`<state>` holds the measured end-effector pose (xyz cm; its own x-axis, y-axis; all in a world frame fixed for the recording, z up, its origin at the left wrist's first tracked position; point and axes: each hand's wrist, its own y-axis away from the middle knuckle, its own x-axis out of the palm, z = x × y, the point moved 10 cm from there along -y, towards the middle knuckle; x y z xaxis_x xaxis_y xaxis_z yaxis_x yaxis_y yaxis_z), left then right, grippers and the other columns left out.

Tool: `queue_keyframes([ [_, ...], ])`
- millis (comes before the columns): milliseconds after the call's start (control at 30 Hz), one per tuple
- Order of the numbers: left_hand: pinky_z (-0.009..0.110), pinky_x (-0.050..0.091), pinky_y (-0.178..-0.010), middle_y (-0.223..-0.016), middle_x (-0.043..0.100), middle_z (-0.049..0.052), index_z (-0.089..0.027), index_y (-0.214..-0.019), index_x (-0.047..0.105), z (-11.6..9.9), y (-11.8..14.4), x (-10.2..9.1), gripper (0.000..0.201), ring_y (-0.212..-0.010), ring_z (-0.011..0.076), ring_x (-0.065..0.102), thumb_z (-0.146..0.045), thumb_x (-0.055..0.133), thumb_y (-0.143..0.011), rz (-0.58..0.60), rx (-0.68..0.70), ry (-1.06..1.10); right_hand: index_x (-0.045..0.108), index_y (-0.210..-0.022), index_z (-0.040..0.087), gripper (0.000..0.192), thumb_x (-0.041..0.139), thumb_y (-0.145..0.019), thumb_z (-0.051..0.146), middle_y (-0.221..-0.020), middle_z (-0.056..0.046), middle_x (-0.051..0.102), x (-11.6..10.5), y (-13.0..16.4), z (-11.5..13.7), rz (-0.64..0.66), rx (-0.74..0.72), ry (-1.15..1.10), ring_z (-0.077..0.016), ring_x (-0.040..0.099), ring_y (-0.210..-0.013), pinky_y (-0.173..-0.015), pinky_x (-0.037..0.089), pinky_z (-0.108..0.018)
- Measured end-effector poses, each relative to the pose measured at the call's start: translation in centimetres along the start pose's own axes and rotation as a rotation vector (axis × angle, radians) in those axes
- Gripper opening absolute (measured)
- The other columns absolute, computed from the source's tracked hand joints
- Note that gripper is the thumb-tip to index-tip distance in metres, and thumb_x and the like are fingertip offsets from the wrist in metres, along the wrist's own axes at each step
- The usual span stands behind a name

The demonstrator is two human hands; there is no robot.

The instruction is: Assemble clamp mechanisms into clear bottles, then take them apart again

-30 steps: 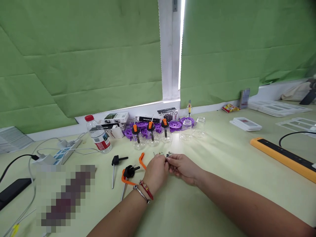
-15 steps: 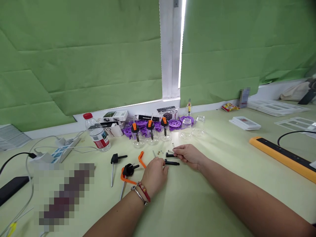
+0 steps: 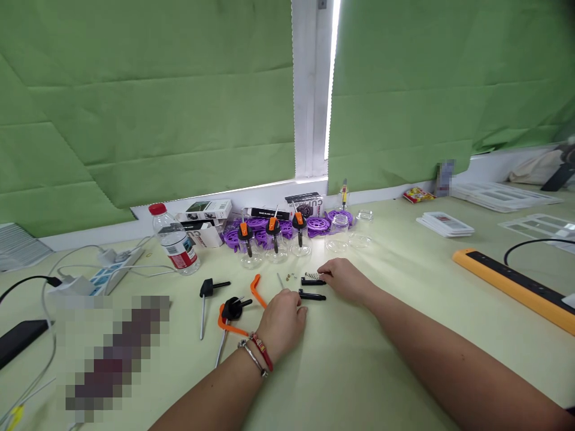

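On the desk [image 3: 359,359]: my right hand [image 3: 344,280], fingertips pinching one spring [image 3: 311,276]; my left hand [image 3: 283,323], loosely curled, holding nothing, beside two black pins [image 3: 312,296]; two orange levers [image 3: 256,289].

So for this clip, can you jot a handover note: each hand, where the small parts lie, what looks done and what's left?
Left hand: resting on the table, fingers curled, by a black pin; whether it holds anything cannot be told.
Right hand: fingertips at a small spring; grip unclear.
Parts: a second black piece, an orange lever and two black T-handles lie loose to the left.
Done: three glass cups by the wall carry black-and-orange tops.
Left: two clear cups stand bare; the loose parts are unassembled.
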<state>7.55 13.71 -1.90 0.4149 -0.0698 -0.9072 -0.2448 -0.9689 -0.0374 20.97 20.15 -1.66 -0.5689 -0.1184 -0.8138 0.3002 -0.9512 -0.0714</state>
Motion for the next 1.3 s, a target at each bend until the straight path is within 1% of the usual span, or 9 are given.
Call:
queue_keyframes([
  [167,0.026,0.038,-0.061,-0.081,0.060,0.006,-0.017,-0.070,0.055,0.1,0.0,0.4,0.013,-0.073,0.0178,0.056,-0.022,0.048,-0.080,0.013,-0.007,-0.006,0.067,-0.069,0.017,0.023,0.048,-0.082,0.016,-0.076,-0.006,0.062,0.4,0.2,0.7,0.007,-0.016,0.152,-0.0163,0.055,-0.069,-0.062,0.034,-0.025],
  [367,0.026,0.038,-0.059,-0.080,0.059,0.005,-0.018,-0.068,0.052,0.1,0.1,0.4,0.012,-0.071,0.0171,0.055,-0.021,0.047,-0.079,0.021,-0.012,-0.018,0.065,-0.068,0.017,0.025,0.046,-0.083,0.014,-0.074,-0.006,0.059,0.7,0.0,1.1,-0.007,-0.070,0.212,-0.0170,0.054,-0.070,-0.061,0.033,-0.025],
  [533,0.026,0.039,-0.061,-0.086,0.058,0.005,-0.019,-0.078,0.055,-0.1,0.0,0.4,0.008,-0.075,0.0175,0.056,-0.020,0.046,-0.079,0.016,0.015,-0.044,0.068,-0.078,0.018,0.024,0.045,-0.084,0.013,-0.078,-0.007,0.059,1.0,-0.2,1.1,-0.010,-0.081,0.227,-0.0177,0.055,-0.074,-0.063,0.034,-0.025],
  [633,0.027,0.041,-0.063,-0.091,0.057,0.005,-0.020,-0.087,0.055,-0.3,0.0,0.4,0.011,-0.078,0.0182,0.057,-0.020,0.045,-0.081,-0.001,0.034,-0.072,0.069,-0.088,0.018,0.025,0.044,-0.085,0.013,-0.081,-0.007,0.059,1.0,-0.2,1.2,-0.023,-0.097,0.221,-0.0177,0.056,-0.076,-0.063,0.034,-0.025],
  [733,0.028,0.044,-0.068,-0.098,0.055,0.006,-0.020,-0.087,0.055,-0.9,0.1,0.2,0.011,-0.086,0.0189,0.057,-0.018,0.045,-0.082,-0.029,0.093,-0.093,0.068,-0.095,0.018,0.026,0.044,-0.086,0.013,-0.083,-0.007,0.060,1.0,-0.2,1.2,-0.032,-0.113,0.215,-0.0171,0.056,-0.076,-0.063,0.034,-0.024],
  [867,0.033,0.044,-0.085,-0.120,0.050,0.009,-0.019,-0.085,0.056,-1.8,0.3,0.3,0.014,-0.109,0.0221,0.049,-0.013,0.044,-0.081,-0.069,0.207,-0.103,0.067,-0.099,0.019,0.028,0.045,-0.086,0.011,-0.087,-0.007,0.061,1.1,-0.2,1.2,-0.032,-0.113,0.225,-0.0166,0.057,-0.077,-0.063,0.035,-0.024],
  [1000,0.037,0.041,-0.092,-0.124,0.050,0.009,-0.018,-0.095,0.057,-2.0,0.3,0.9,0.019,-0.110,0.0231,0.047,-0.012,0.044,-0.081,-0.076,0.262,-0.110,0.067,-0.100,0.020,0.027,0.044,-0.087,0.015,-0.092,-0.007,0.064,0.7,-0.2,1.2,-0.078,-0.115,0.203,-0.0169,0.059,-0.082,-0.068,0.038,-0.024],
  [1167,0.037,0.041,-0.092,-0.116,0.053,0.008,-0.019,-0.099,0.056,-1.9,0.3,1.1,0.021,-0.107,0.0231,0.049,-0.014,0.046,-0.081,-0.069,0.258,-0.115,0.069,-0.097,0.019,0.026,0.045,-0.087,0.022,-0.095,-0.007,0.068,-0.2,-0.7,-0.1,-0.175,-0.026,0.138,-0.0188,0.060,-0.089,-0.075,0.042,-0.026],
  [1300,0.038,0.042,-0.092,-0.115,0.053,0.009,-0.018,-0.096,0.056,-2.1,0.6,1.2,0.019,-0.106,0.0232,0.049,-0.015,0.046,-0.081,-0.049,0.247,-0.121,0.070,-0.095,0.019,0.025,0.048,-0.084,0.024,-0.095,-0.006,0.070,0.4,-1.1,-1.5,-0.150,0.055,0.082,-0.0188,0.062,-0.086,-0.074,0.044,-0.027],
])
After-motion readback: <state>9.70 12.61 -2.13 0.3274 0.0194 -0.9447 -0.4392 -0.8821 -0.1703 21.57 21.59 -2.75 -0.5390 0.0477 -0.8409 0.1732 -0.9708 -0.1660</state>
